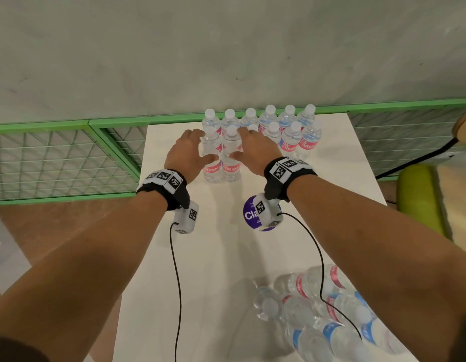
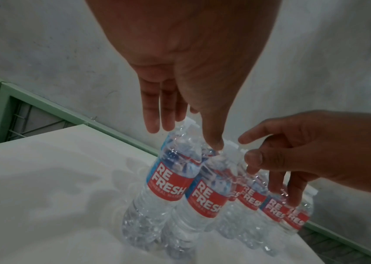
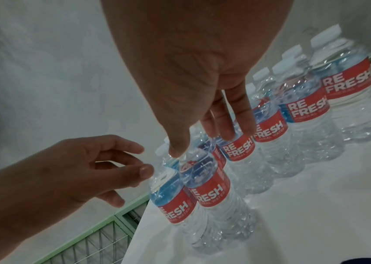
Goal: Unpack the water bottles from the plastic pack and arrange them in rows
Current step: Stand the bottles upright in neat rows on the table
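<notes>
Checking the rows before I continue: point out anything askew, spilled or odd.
Nothing is spilled or tipped. The two nearest bottles stand alone ahead of the rows. The plastic pack lies near the table's front edge, still holding bottles.

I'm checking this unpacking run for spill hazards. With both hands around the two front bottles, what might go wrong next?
1. The two front bottles stand upright close against the rows behind; the left hand or right hand, both open beside them, might knock one into the others.
2. The plastic pack lies near the white table front corner, under the right wrist cable; the cable might snag it.
</notes>
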